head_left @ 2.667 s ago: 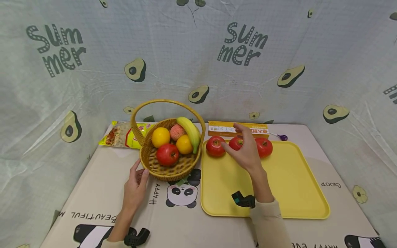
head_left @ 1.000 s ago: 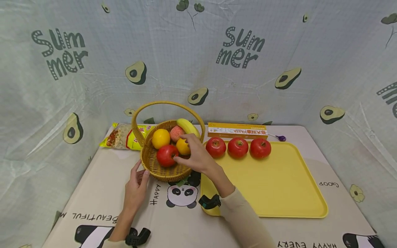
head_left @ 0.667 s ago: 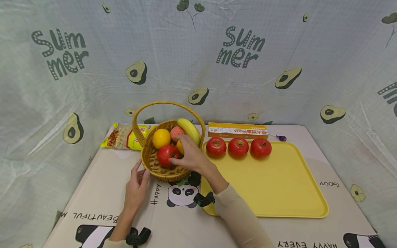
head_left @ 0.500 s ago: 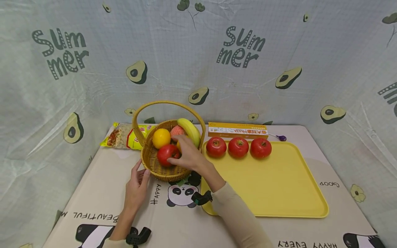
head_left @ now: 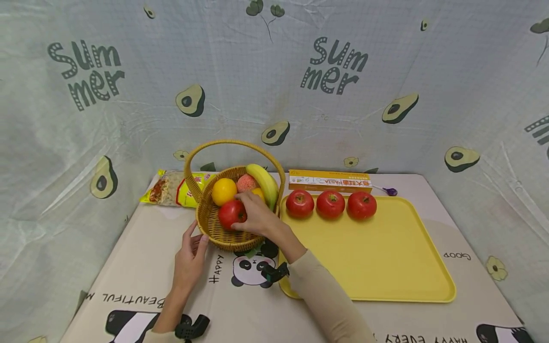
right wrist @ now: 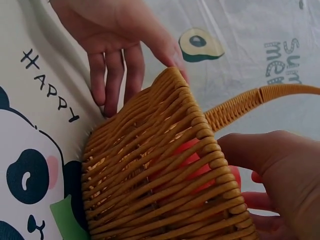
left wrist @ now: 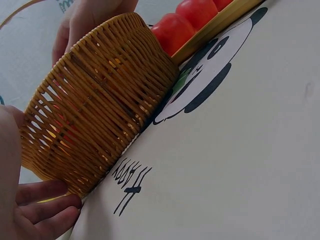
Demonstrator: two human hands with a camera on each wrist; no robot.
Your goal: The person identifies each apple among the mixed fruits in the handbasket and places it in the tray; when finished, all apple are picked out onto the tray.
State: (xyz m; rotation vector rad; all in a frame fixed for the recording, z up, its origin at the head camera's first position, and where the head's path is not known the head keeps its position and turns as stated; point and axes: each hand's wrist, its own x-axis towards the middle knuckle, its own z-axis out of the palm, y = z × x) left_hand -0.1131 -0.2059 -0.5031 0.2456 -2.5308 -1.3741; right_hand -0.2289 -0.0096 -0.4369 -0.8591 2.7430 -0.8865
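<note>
A wicker basket (head_left: 223, 240) with a tall arched handle stands left of the tray. My left hand (head_left: 187, 267) rests against its near left side, thumb by the rim and fingers straight along the lower wall, as the left wrist view shows with the fingers (left wrist: 47, 210). Inside the basket, my right hand (head_left: 259, 219) grips a red apple (head_left: 229, 214) between thumb and fingers. Around the apple lie an orange (head_left: 223, 192), a second orange (head_left: 259, 192) mostly covered by the hand, a rough pinkish fruit (head_left: 246, 182) and a banana (head_left: 267, 185).
A yellow tray (head_left: 377, 257) lies on the right, with a row of three red apples (head_left: 330, 205) along its back edge. Behind it are a pasta box (head_left: 329, 181) and a small purple-headed item (head_left: 391, 191). A yellow food bag (head_left: 171, 188) lies behind the basket's left.
My right hand has moved left from above the tray's apples into the basket, then lowered and closed round the apple there. My left hand has stayed at the basket's side.
</note>
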